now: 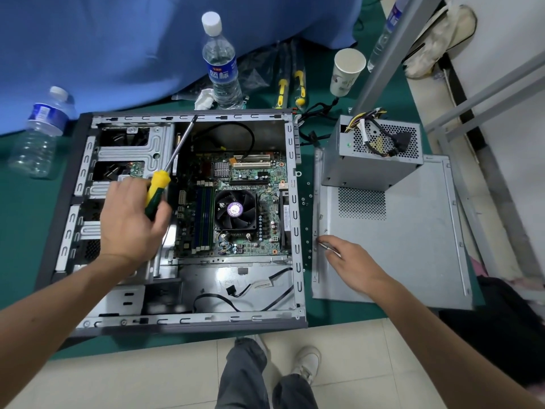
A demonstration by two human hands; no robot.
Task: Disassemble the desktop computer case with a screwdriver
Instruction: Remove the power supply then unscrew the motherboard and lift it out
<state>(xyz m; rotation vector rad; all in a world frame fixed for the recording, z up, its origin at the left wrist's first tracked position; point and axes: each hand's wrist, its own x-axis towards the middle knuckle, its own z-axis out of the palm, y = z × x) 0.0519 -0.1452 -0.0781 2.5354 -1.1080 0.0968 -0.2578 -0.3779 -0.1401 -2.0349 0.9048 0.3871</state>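
An open desktop case [188, 320] lies on its side on the green mat, its motherboard [250, 196] and CPU fan [235, 209] exposed. My left hand [132, 219] hovers over the drive bays and grips a screwdriver [159, 187] by its yellow-green handle; the shaft points up toward the case's far edge. My right hand [351, 261] rests on the removed side panel [398, 246] to the right of the case and pinches a small metal piece at the panel's left edge. The removed power supply [374, 154] sits on the panel's far end.
Two water bottles [221, 60] [38, 134] and a paper cup [346, 72] stand behind the case. Two more screwdrivers [299, 87] lie near the cup. Several small screws [308, 196] lie between case and panel. A metal frame [442, 137] stands right. My legs are below.
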